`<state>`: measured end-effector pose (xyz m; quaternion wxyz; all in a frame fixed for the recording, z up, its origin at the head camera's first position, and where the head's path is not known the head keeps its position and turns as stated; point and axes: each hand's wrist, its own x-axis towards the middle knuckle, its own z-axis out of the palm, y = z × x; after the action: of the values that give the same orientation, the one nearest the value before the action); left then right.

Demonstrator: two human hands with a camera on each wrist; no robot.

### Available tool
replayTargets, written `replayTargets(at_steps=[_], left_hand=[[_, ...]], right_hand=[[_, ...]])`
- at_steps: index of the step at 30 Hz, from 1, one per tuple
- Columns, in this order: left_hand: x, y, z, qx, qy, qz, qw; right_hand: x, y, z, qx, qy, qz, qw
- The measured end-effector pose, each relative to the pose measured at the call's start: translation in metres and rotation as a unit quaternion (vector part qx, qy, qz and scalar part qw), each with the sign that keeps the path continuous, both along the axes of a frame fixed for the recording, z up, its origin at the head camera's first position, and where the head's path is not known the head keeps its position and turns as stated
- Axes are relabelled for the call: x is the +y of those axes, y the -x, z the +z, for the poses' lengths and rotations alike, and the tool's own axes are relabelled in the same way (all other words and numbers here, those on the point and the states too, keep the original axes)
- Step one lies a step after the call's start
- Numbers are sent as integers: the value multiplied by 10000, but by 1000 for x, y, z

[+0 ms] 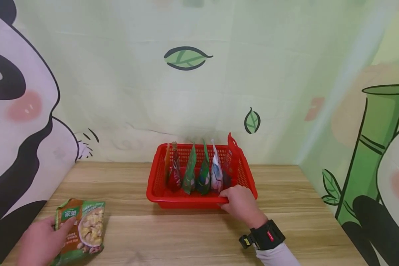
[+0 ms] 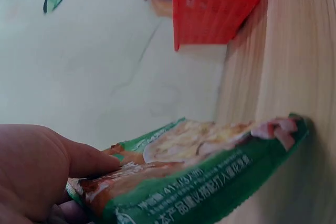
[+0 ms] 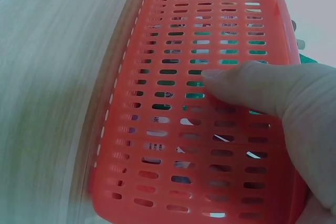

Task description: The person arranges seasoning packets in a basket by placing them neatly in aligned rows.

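My left hand point(image 1: 44, 240) pinches a green and brown food packet point(image 1: 92, 229) by its left side, thumb on the front. A bowl of food is printed on it. In the left wrist view the packet point(image 2: 210, 182) tilts near the tabletop. My right hand point(image 1: 241, 205) grips the front rim of a red plastic basket point(image 1: 186, 204); in the right wrist view the thumb lies against the slotted wall point(image 3: 178, 114). Several packets stand upright in a row inside, among them a green packet point(image 1: 189, 173), a white packet point(image 1: 216, 173) and a red packet point(image 1: 231, 162).
The wooden table point(image 1: 146, 236) carries the basket near its back edge. Behind it hangs a pale green backdrop point(image 1: 119, 92) printed with pandas, leaves and bamboo. A dark-red pouch with a spout point(image 1: 175, 173) stands at the basket's left.
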<state>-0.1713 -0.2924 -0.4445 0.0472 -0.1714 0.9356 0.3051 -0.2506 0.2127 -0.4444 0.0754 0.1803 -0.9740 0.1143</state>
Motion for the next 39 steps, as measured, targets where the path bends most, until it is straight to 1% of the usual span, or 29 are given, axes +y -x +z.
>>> replayTargets(at_steps=[3,4,7,9,12,15,17,19,22,24,27,29,31,32,35,36,37,38,39], left_hand=[[21,0,13,485,229,-221,9983],[27,0,17,552,251,-291,9977],[46,-3,28,925,351,-474,9940],[57,-4,35,1073,411,-609,9915],[73,-5,45,1299,360,-864,9871],[91,-6,56,1290,162,-1113,9852],[103,-7,62,1222,-15,-1244,9847],[115,-8,66,1058,-285,-1321,9852],[131,-8,69,872,-759,-1437,9829],[142,-7,69,774,-1117,-1503,9793],[158,-6,70,785,-1599,-1599,9709],[167,-5,71,783,-1872,-1652,9652],[176,-3,73,821,-2114,-1658,9597],[180,-2,74,847,-2197,-1656,9577],[190,0,78,1013,-2488,-1666,9487],[193,1,79,1106,-2600,-1698,9441],[197,2,79,1189,-2707,-1742,9393],[200,3,79,1269,-2809,-1798,9342],[203,3,79,1344,-2912,-1856,9288]], right_hand=[[3,-1,-1,-42,0,-59,10000],[4,-1,-1,-78,17,-84,9999],[7,-2,-1,-194,67,-120,9997],[8,-3,-1,-219,92,-154,9996],[9,-3,-2,-213,150,-196,9995],[11,-2,-2,-249,223,-206,9992],[12,-2,-1,-404,379,-186,9983],[11,-2,1,-600,576,-168,9964],[10,-2,3,-878,913,-156,9918],[9,-2,3,-970,1077,-183,9893],[9,-3,3,-1090,1386,-280,9839],[9,-4,3,-1113,1708,-323,9785],[8,-5,3,-1089,2163,-280,9698],[8,-6,2,-1048,2430,-186,9642],[4,-10,1,-897,3245,366,9409],[2,-13,0,-912,3557,637,9280],[0,-16,0,-988,3871,913,9122],[-3,-20,0,-1117,4187,1187,8934],[-7,-24,-1,-1261,4492,1462,8723]])
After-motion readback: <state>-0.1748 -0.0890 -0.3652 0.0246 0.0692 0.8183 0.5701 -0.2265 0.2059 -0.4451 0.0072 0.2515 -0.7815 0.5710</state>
